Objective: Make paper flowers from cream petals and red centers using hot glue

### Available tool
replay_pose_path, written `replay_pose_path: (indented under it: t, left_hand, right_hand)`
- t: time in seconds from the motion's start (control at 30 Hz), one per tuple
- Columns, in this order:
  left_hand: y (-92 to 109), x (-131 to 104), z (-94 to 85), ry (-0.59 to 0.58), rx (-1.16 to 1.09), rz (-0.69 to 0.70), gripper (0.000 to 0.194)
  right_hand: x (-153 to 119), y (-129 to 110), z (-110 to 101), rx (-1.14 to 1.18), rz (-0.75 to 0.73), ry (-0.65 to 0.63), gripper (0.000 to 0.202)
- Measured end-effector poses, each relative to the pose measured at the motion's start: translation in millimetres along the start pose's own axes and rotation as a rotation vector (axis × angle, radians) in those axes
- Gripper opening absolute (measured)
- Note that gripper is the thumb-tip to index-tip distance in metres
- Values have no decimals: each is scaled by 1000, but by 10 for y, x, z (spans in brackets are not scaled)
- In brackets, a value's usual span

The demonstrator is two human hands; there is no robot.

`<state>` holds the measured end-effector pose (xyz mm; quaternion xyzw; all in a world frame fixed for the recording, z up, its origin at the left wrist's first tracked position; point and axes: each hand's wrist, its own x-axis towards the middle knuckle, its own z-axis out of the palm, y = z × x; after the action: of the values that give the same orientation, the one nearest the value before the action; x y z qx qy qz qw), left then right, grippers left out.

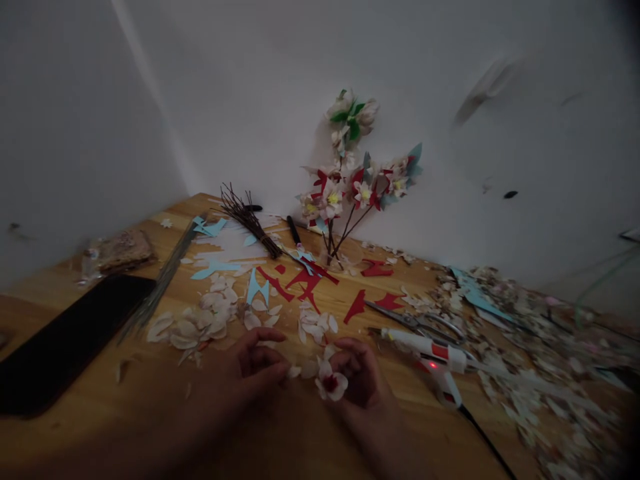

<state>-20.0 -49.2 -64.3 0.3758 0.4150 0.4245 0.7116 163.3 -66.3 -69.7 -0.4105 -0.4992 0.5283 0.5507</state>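
My right hand (364, 377) is closed on a small artificial flower (331, 383) with white petals and a dark red centre. Its bloom faces toward me, left of my fingers. Opposite it, my left hand (257, 367) has its thumb and a finger drawn together at a single white petal (294, 372); the index finger is held apart above. Another pale petal (310, 369) shows between the hands. Just beyond them lie loose white petals (317, 325), with a larger petal pile (200, 323) beyond my left hand. The light is dim and the forearms are blurred.
A hot glue gun (425, 348) with a red light and black cord lies right, near scissors (415, 321). Red scraps (305, 280), blue scraps (259, 288), bundled brown twigs (250, 220), wires (165, 280) and a black phone-like slab (75, 340) surround. Finished blossoms (345, 187) stand against the wall.
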Motion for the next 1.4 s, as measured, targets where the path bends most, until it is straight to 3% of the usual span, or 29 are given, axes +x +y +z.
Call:
replay_pose_path:
  t: [0.17, 0.33, 0.7, 1.0, 1.23, 1.4]
  left_hand:
    - [-37, -2, -13, -41, -23, -46, 37]
    - [-20, 10, -2, 6, -7, -56, 39]
    - [-104, 51, -54, 0, 55, -10, 39]
    - [-73, 32, -41, 40, 32, -4, 36]
    - [-90, 25, -48, 16, 65, 37, 35]
    - [-49, -25, -25, -11, 153, 159, 26]
  right_hand:
    - [-4, 65, 38, 104, 61, 33, 48]
    - [7, 70, 52, 45, 108, 76, 51]
    - [30, 144, 33, 161, 88, 121, 60]
    - [48, 206, -17, 281, 228, 64, 64]
    - [53, 116, 11, 240, 122, 55, 60]
    - [-20, 71, 10, 110, 38, -6, 52]
